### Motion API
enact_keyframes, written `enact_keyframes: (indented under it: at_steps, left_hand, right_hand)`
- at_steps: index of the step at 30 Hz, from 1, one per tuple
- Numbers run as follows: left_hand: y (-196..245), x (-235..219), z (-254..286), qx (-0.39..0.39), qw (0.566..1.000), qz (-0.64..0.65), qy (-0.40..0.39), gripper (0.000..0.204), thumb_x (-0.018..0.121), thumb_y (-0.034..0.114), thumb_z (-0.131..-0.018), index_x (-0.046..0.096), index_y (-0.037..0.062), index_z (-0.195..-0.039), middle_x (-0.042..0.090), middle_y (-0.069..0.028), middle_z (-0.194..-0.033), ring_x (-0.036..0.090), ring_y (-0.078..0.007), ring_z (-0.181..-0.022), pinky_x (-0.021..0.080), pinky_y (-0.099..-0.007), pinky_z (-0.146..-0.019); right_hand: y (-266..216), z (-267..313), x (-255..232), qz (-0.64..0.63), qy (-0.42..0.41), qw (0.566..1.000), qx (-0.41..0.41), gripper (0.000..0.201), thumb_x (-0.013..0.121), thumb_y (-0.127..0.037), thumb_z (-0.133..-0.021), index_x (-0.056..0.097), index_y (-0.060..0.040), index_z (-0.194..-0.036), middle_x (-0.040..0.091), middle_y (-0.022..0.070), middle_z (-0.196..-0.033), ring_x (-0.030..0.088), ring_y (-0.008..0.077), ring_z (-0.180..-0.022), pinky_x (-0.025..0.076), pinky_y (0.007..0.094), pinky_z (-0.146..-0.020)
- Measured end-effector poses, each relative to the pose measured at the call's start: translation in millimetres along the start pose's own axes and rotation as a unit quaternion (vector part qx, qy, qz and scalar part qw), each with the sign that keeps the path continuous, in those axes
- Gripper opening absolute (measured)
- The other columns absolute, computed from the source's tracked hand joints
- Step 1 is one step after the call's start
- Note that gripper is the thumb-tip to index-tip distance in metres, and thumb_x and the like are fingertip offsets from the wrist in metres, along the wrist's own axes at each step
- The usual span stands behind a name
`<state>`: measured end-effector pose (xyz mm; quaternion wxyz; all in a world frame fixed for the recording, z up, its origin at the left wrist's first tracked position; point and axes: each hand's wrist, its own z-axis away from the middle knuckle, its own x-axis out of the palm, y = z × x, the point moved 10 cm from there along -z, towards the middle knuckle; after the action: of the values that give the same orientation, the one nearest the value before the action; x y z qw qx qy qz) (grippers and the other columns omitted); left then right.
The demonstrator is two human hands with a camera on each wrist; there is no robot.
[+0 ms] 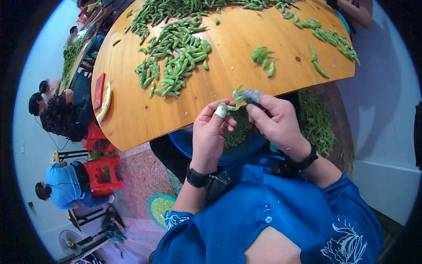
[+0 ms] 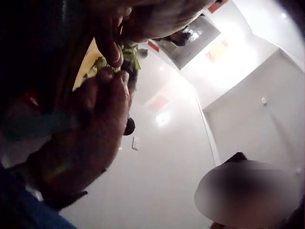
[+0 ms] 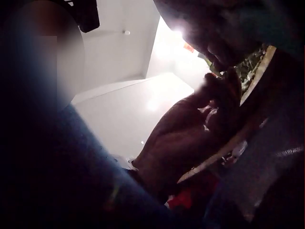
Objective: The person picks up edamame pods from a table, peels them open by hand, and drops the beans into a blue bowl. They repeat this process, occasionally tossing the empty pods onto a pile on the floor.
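A green soybean pod [image 1: 239, 100] stretches between my two hands just off the table's near edge. My left hand [image 1: 210, 138], with white tape round one digit, pinches one end of it. At the other end, my right hand [image 1: 281, 125] has its fingers curled and a grey wrap [image 1: 249, 94] over a fingertip, which meets the pod. In the left wrist view, bits of green pod [image 2: 136, 55] show between dark fingers. Below the hands, a blue tub [image 1: 182, 143] holds small green beans [image 1: 239, 132].
Heaps of pods [image 1: 184, 57] lie on the wooden table [image 1: 237, 57], a few loose pods [image 1: 262, 56] nearer. A red object [image 1: 100, 90] sits at its left edge. Pods or husks [image 1: 316, 123] cover the floor at right. A green-rimmed basin [image 1: 161, 209] stands left; people [image 1: 66, 182] sit beyond.
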<state>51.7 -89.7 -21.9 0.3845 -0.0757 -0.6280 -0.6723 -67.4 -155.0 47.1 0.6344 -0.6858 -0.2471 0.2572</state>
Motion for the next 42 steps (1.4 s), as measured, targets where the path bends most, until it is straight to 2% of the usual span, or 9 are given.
enact_keyframes:
  at_steps: [10, 22, 24, 29, 32, 37, 39, 41, 42]
  left_hand:
    - [7, 8, 4, 0.033, 0.999, -0.002, 0.018, 0.020, 0.058, 0.016, -0.093, 0.061, 0.0013, -0.106, 0.060, -0.0007, -0.079, 0.050, -0.0060, -0.063, 0.039, -0.0177, -0.055]
    - [24, 13, 12, 0.143, 0.973, -0.164, 0.080, 0.008, 0.062, 0.008, -0.089, 0.059, 0.0022, -0.093, 0.060, -0.0030, -0.081, 0.053, -0.0094, -0.063, 0.042, -0.0222, -0.055]
    - [56, 51, 34, 0.360, 0.763, -0.534, 0.046, 0.007, 0.062, 0.003, -0.085, 0.058, -0.0004, -0.090, 0.057, -0.0079, -0.077, 0.053, -0.0145, -0.063, 0.043, -0.0259, -0.058]
    - [45, 46, 32, 0.226, 0.819, -0.526, -0.041, 0.008, 0.057, -0.002, -0.084, 0.057, -0.0027, -0.092, 0.055, -0.0152, -0.079, 0.057, -0.0255, -0.067, 0.045, -0.0311, -0.060]
    - [41, 42, 33, 0.188, 0.860, -0.471, -0.049, 0.006, 0.053, 0.001, -0.087, 0.057, -0.0022, -0.091, 0.057, -0.0094, -0.075, 0.055, -0.0174, -0.064, 0.045, -0.0286, -0.058]
    - [1, 4, 29, -0.062, 0.958, -0.280, -0.019, 0.012, 0.049, 0.006, -0.091, 0.059, 0.0016, -0.093, 0.056, 0.0014, -0.070, 0.050, -0.0048, -0.061, 0.041, -0.0203, -0.055]
    - [-8, -3, 27, -0.067, 0.954, -0.292, -0.026, 0.015, 0.048, 0.007, -0.091, 0.061, 0.0035, -0.098, 0.057, 0.0008, -0.073, 0.050, -0.0048, -0.061, 0.040, -0.0199, -0.055]
    - [-15, -10, 29, -0.095, 0.933, -0.348, -0.018, 0.019, 0.047, 0.006, -0.090, 0.062, 0.0030, -0.102, 0.060, -0.0017, -0.080, 0.054, -0.0070, -0.063, 0.043, -0.0212, -0.055]
    - [-7, -5, 29, 0.021, 0.898, -0.436, -0.057, 0.019, 0.050, 0.003, -0.088, 0.062, 0.0007, -0.102, 0.062, -0.0051, -0.087, 0.059, -0.0096, -0.066, 0.048, -0.0238, -0.059]
  right_hand:
    - [14, -7, 7, -0.021, -0.004, 0.998, 0.052, 0.017, 0.066, -0.011, -0.085, 0.064, -0.0008, -0.098, 0.061, -0.0031, -0.075, 0.051, 0.0015, -0.066, 0.044, 0.0195, -0.058]
    - [5, -4, 1, 0.119, 0.049, 0.990, -0.062, 0.009, 0.064, -0.007, -0.081, 0.060, -0.0014, -0.086, 0.058, 0.0103, -0.066, 0.055, 0.0132, -0.056, 0.042, 0.0281, -0.051]
    - [0, -1, 3, 0.232, 0.035, 0.966, -0.109, 0.010, 0.064, -0.007, -0.078, 0.056, -0.0005, -0.081, 0.053, 0.0155, -0.064, 0.055, 0.0257, -0.054, 0.041, 0.0336, -0.049]
    - [-5, 4, 12, 0.212, -0.030, 0.969, -0.123, 0.013, 0.063, -0.007, -0.077, 0.051, 0.0002, -0.078, 0.051, 0.0182, -0.064, 0.053, 0.0342, -0.056, 0.040, 0.0377, -0.049]
    - [-6, 4, 18, 0.199, -0.071, 0.970, -0.121, 0.013, 0.063, -0.006, -0.077, 0.051, 0.0003, -0.077, 0.051, 0.0182, -0.064, 0.053, 0.0331, -0.055, 0.039, 0.0373, -0.049]
    - [9, 2, 21, 0.191, -0.114, 0.972, -0.080, 0.012, 0.064, -0.009, -0.078, 0.056, 0.0002, -0.080, 0.052, 0.0138, -0.061, 0.053, 0.0220, -0.051, 0.040, 0.0331, -0.048]
    - [34, -2, 14, 0.052, -0.099, 0.991, 0.068, 0.015, 0.064, -0.013, -0.082, 0.060, 0.0007, -0.086, 0.054, 0.0063, -0.059, 0.051, 0.0121, -0.049, 0.041, 0.0290, -0.047]
    - [33, -14, -18, 0.053, -0.007, 0.995, 0.089, 0.018, 0.060, -0.019, -0.088, 0.062, -0.0013, -0.089, 0.052, -0.0015, -0.058, 0.049, 0.0062, -0.049, 0.040, 0.0246, -0.046]
    - [29, -20, -37, 0.038, 0.047, 0.994, 0.093, 0.018, 0.059, -0.020, -0.089, 0.063, -0.0023, -0.089, 0.051, -0.0027, -0.057, 0.048, 0.0054, -0.048, 0.039, 0.0236, -0.045]
